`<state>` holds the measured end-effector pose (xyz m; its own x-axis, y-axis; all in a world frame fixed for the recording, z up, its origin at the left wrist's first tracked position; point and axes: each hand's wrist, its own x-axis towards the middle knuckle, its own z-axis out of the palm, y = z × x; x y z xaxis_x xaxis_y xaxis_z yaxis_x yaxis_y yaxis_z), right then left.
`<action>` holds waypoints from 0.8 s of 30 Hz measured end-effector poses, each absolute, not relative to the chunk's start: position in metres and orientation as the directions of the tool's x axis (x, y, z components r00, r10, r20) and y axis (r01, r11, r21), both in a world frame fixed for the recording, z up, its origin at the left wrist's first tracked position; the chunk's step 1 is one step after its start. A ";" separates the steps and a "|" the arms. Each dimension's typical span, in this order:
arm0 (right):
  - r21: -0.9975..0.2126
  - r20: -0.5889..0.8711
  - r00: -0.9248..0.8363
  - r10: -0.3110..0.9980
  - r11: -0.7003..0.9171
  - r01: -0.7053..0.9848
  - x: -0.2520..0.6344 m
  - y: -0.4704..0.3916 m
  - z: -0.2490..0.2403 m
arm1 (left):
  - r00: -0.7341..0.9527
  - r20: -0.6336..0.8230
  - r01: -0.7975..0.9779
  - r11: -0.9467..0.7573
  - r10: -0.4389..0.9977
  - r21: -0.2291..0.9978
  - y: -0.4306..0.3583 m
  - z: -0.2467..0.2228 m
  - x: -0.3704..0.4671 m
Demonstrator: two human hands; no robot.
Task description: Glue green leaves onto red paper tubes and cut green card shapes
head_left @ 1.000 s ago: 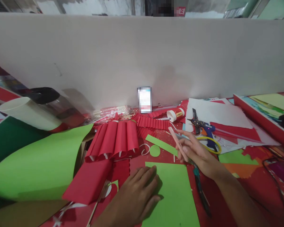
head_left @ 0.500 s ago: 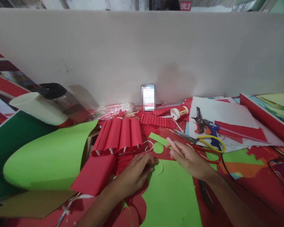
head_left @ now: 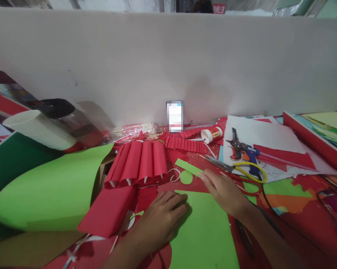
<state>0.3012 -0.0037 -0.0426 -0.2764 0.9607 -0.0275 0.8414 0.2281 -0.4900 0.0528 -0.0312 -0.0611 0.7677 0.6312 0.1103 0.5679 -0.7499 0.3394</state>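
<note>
My left hand lies palm down on the top left corner of a bright green paper sheet, fingers stretched out and slightly curled. What lies under its fingertips is hidden. Just above the sheet, the fingers of my right hand close on the right end of a narrow green paper strip. A small green paper circle sits beside the strip, between my hands. Left of it curls a thin white paper strip.
Scissors and a blue glue gun lie to the right. Folded red paper pieces, a rolled green sheet and a paper cup are at left. A phone leans on the white partition.
My right hand has lowered its fingers onto the strip's end. My left hand has spread flatter and now covers the curved cut piece seen earlier at the sheet's corner.
</note>
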 end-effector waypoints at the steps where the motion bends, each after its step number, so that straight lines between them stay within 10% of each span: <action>1: -0.465 -0.035 -0.294 0.955 0.245 0.851 0.301 -0.004 -0.043 | 0.770 0.113 0.564 -0.753 0.628 0.337 -0.031 -0.061 0.053; 16: -0.135 -0.052 -0.210 0.976 0.202 0.970 0.302 0.010 -0.047 | 0.787 0.204 0.546 -0.812 0.582 0.207 -0.025 -0.063 0.038; 24: -0.485 0.055 -0.359 0.932 0.340 0.806 0.289 0.009 -0.045 | 0.754 0.181 0.591 -0.773 0.631 0.231 -0.022 -0.060 0.035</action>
<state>0.2887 0.0089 -0.0454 -0.3592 0.9316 0.0555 0.8059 0.3396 -0.4850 0.0348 -0.0223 -0.0601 0.7541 0.6311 0.1815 0.5913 -0.7728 0.2306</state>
